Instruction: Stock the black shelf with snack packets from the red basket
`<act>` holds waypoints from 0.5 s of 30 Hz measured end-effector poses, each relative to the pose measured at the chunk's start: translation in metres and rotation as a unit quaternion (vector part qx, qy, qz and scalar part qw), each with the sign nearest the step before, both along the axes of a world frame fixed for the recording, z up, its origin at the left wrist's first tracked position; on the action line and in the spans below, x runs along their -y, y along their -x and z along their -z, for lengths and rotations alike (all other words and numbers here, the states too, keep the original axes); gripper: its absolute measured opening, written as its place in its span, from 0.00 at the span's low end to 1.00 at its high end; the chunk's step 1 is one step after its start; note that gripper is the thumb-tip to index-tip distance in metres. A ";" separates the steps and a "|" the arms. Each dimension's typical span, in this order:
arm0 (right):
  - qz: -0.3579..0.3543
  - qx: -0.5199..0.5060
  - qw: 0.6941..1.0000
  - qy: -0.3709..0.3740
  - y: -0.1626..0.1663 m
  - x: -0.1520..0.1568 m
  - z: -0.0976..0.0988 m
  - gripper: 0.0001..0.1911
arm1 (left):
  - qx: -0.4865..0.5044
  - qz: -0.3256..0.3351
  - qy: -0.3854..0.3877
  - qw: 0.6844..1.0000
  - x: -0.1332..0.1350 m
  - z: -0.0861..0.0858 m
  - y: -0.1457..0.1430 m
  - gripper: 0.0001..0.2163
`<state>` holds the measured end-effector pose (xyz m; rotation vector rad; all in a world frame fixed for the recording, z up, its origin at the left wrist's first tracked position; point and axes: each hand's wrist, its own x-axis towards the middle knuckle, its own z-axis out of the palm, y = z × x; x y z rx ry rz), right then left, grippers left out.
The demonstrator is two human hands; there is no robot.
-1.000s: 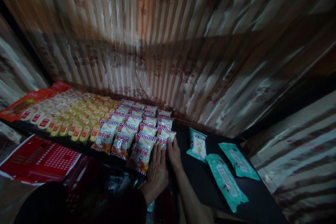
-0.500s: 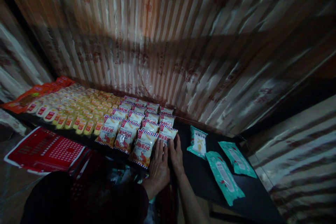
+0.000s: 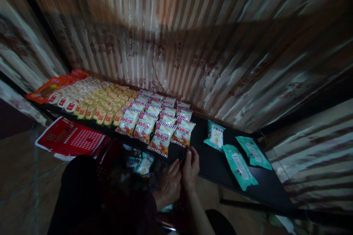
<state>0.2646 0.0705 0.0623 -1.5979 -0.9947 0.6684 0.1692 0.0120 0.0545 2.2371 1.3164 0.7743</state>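
My left hand [image 3: 168, 185] is just below the front edge of the black shelf [image 3: 200, 161], fingers stretched out and close together, nothing visible in it. Beside it on the right, my right hand [image 3: 191, 169] touches or nearly touches the edge with loosely bent fingers, and I see nothing held. Above the hands, white snack bags [image 3: 162, 137] with red-and-blue striped borders stand in several rows. The front bag at the right end [image 3: 182, 132] leans back just above my right hand, apart from the fingers.
Teal packs [image 3: 239, 168] lie on the shelf's right part. Small yellow and white packaged snacks [image 3: 93, 106] and orange bags [image 3: 45, 90] fill the left. Below the shelf are a red bag [image 3: 74, 137] and more packets [image 3: 145, 163]. Striped sheeting [image 3: 179, 44] hangs behind.
Both hands have come away from the front right snack bag and moved down to the shelf edge. That bag now stands by itself. The view has shifted slightly.
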 end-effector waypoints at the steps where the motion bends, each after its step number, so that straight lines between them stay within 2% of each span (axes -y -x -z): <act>1: -0.010 0.005 1.000 -0.011 0.005 0.009 0.001 0.29 | 0.010 0.017 -0.001 1.000 0.006 0.004 0.003 0.27; 3: -0.045 0.023 0.998 -0.027 0.017 0.029 0.005 0.26 | 0.032 0.033 0.004 0.999 0.018 0.011 0.010 0.28; 5: -0.073 0.048 0.996 -0.028 0.029 0.047 0.010 0.23 | 0.046 0.021 0.023 0.998 0.028 0.021 0.018 0.30; 10: -0.137 0.086 0.987 0.007 0.053 0.078 0.036 0.21 | 0.002 -0.050 0.117 0.992 0.042 0.042 0.042 0.29; 15: -0.171 0.193 0.964 0.067 0.061 0.094 0.070 0.22 | -0.086 -0.150 0.246 0.954 0.049 0.051 0.076 0.22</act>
